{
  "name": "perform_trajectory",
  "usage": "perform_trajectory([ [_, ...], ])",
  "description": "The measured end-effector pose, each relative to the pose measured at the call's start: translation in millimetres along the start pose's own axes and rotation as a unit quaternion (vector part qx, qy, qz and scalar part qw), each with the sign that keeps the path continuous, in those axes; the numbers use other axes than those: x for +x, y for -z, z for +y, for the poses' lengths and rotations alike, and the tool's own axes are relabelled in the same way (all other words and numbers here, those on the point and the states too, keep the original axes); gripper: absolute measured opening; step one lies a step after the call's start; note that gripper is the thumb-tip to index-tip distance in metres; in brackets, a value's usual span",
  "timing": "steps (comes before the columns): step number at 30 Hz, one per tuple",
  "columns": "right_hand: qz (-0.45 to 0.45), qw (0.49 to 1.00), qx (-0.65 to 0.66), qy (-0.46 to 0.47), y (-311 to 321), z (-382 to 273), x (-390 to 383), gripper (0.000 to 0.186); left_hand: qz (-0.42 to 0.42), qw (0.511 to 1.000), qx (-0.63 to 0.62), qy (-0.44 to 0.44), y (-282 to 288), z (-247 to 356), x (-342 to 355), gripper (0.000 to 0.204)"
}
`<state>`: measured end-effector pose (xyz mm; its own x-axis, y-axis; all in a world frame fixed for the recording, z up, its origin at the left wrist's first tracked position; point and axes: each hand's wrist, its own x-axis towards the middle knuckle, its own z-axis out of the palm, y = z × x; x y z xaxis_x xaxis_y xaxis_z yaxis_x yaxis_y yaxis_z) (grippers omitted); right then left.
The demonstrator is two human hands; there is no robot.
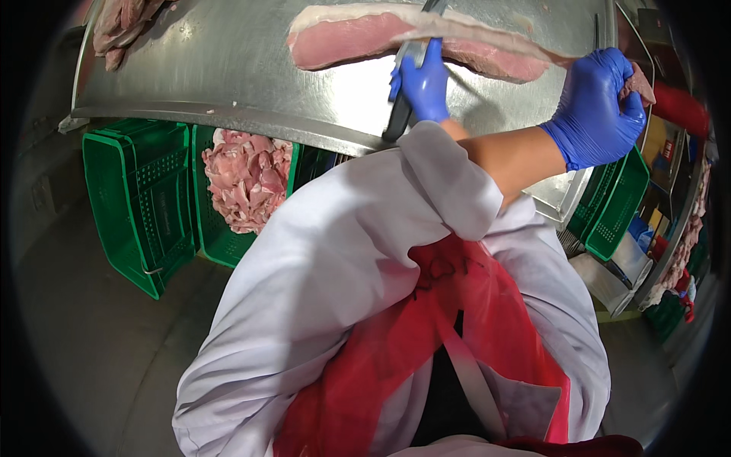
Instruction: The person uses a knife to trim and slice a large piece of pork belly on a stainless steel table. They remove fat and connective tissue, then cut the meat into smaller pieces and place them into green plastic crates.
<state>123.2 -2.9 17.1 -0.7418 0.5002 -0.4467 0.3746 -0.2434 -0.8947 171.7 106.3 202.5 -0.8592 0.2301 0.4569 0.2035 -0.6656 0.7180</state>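
A long pork loin (350, 42) with a pale fat layer lies across the steel table. My arms are crossed, the left over the right. At the right end of the loin, my left hand (598, 114), in a blue glove, is closed on a strip of fat (499, 39) pulled taut along the loin; a pink end of meat shows past the fingers. My right hand (424, 85), also gloved in blue, grips a knife (398, 122) by its black handle at the loin's middle. Its blade passes at the strip, partly hidden by it.
More meat (122, 27) lies at the table's far left. Below the steel table's (228, 114) front edge stand an empty green crate (141, 206) and another holding meat trimmings (247, 179). Another green crate (609, 202) is at the right, near a person's red sleeve (680, 110).
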Motion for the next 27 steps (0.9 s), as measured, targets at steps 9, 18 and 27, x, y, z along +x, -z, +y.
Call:
perform_trajectory([
  [9, 0.01, 0.995, 0.099, 0.029, -31, -32, 10, 0.03, 0.003, 1.0, 0.011, -0.027, 8, 33, 7, 0.012],
  [18, -0.007, 0.997, 0.075, 0.008, -36, -22, 34, 0.037, 0.03, 0.999, 0.026, -0.012, -6, 54, 16, 0.016],
  [27, -0.07, 0.996, 0.034, 0.046, -78, 3, 34, 0.052, 0.033, 0.999, -0.03, -0.021, -5, 82, 43, 0.016],
])
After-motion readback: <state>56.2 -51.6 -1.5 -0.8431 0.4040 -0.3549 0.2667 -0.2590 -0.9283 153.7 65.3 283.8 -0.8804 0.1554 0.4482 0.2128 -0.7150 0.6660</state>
